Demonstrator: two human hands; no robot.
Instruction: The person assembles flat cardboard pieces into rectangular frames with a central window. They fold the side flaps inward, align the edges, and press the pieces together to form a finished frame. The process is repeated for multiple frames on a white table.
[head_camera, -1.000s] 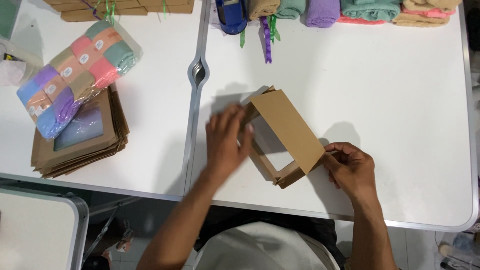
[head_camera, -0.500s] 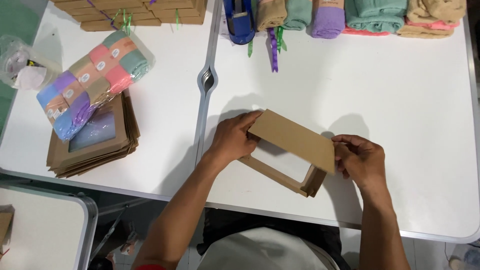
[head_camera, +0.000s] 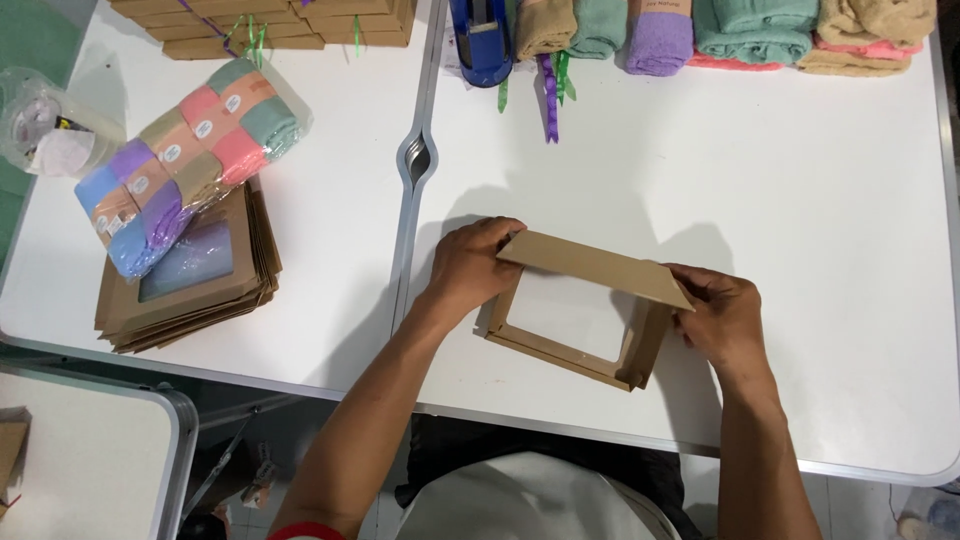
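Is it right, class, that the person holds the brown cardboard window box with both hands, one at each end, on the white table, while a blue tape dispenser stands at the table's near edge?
Not quite. The head view shows the blue tape dispenser at the far edge, beside the rolled towels. The rest holds: left hand and right hand grip the ends of the brown cardboard window box on the white table.

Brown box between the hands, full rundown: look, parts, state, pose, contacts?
The brown box looks like plain kraft cardboard, a shallow rectangular frame with a window cutout showing white beneath. One flap is raised across its far edge. It sits slightly skewed on the white table, near the front edge. The left hand grips its left end, the right hand its right end.
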